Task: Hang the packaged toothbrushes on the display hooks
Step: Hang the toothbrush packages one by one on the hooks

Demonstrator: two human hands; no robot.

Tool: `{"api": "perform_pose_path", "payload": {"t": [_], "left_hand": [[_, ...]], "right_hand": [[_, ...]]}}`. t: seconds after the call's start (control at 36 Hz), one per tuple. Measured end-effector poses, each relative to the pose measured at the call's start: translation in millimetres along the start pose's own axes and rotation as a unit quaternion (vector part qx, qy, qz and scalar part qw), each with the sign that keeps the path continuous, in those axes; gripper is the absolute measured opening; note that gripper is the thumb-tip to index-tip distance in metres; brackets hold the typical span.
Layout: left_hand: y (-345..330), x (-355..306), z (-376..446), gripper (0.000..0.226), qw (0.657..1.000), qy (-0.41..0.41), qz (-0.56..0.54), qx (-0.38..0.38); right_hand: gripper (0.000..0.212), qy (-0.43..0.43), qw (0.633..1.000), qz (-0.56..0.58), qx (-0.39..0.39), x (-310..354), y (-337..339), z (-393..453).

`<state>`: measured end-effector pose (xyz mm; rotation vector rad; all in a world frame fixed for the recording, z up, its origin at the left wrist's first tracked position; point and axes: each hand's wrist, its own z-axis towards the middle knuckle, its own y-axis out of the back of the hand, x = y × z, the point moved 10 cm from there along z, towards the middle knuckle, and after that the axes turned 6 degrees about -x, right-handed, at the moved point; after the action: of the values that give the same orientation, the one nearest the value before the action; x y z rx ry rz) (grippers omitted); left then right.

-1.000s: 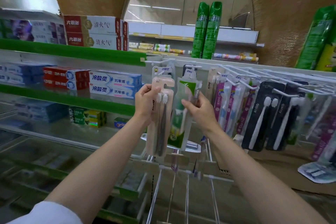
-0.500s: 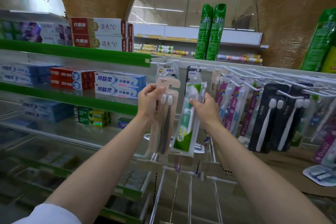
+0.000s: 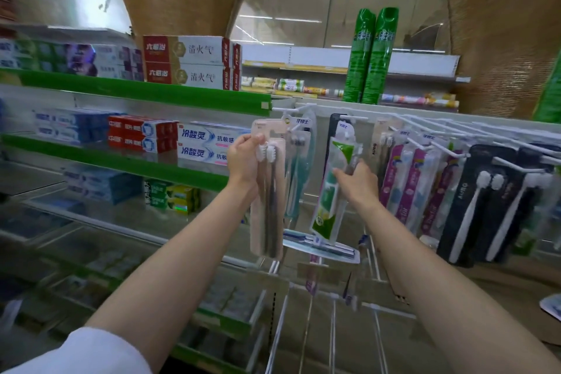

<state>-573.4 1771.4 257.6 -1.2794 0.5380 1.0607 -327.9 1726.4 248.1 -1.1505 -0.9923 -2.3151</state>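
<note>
Hands spread apart since last frame | my left hand point(image 3: 243, 158) grips beige pack point(image 3: 268, 191), right hand point(image 3: 358, 184) grips green pack point(image 3: 332, 188) | hang-holes might miss hooks point(image 3: 349, 116), packs drop

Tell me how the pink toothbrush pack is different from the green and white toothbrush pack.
The pale pink cardboard toothbrush pack is plain, and shows two brushes with white heads; the clear green and white toothbrush pack has bright printing. The left hand holds the pink pack near its top; the right hand holds the green one at its middle. The pink pack hangs straight; the green one tilts. Both are long, flat and held up by the white display hooks.
</note>
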Motion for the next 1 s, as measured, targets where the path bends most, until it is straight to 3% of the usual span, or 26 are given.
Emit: {"api": "perform_pose_path", "payload": {"t": [0.08,0.31,0.39,0.61,0.72,0.86,0.94,1.0], "left_hand": [[6,4,7,0.018,1.0,-0.009,0.015,-0.012],[-24,-1,10,0.009,0.995,-0.053,0.076,0.048],[-40,-2,11,0.016,0.987,-0.076,0.122,0.069],[-45,19,38,0.014,0.97,-0.064,0.226,0.057],[-43,33,52,0.019,0.972,-0.04,0.226,0.043],[-24,50,42,0.026,0.97,-0.023,0.242,0.016],[-6,76,37,0.018,0.942,-0.009,0.334,0.031],[-4,101,28,0.011,0.908,0.011,0.407,0.098]], "right_hand": [[0.035,0.011,1.0,0.005,0.011,0,-1,0],[0.033,0.022,1.0,0.005,0.013,3,3,0],[0.033,0.023,1.0,0.008,0.016,4,2,0],[0.035,0.018,1.0,0.01,0.008,-3,4,1],[0.039,0.004,1.0,-0.014,-0.002,-8,7,1],[0.05,-0.024,0.997,-0.056,0.037,-27,4,-5],[0.051,-0.049,0.993,-0.085,0.062,-47,0,-13],[0.048,-0.062,0.989,-0.107,0.08,-60,-3,-19]]}}
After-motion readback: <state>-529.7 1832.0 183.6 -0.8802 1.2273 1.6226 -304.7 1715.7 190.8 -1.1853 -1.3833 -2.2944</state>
